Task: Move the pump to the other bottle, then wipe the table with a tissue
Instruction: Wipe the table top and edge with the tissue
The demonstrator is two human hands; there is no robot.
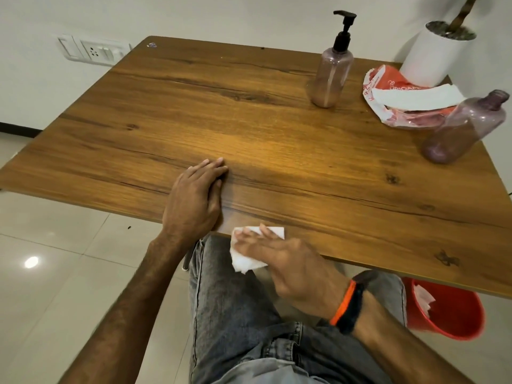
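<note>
A tinted plastic bottle (331,76) stands at the back of the wooden table (249,128) with the black pump (343,30) screwed on top. A second tinted bottle (465,128) stands at the right with an open neck and no pump. My right hand (288,264) presses a white tissue (249,253) against the table's near edge; part of the tissue hangs over the edge. My left hand (196,195) lies flat on the table near the same edge, fingers together, holding nothing.
A red and white tissue pack (399,106) with a tissue sticking out lies at the back right, beside a white plant pot (432,51). A red bin (446,309) with used tissues stands on the tiled floor under the table's right side. A wall socket (94,51) is at the left.
</note>
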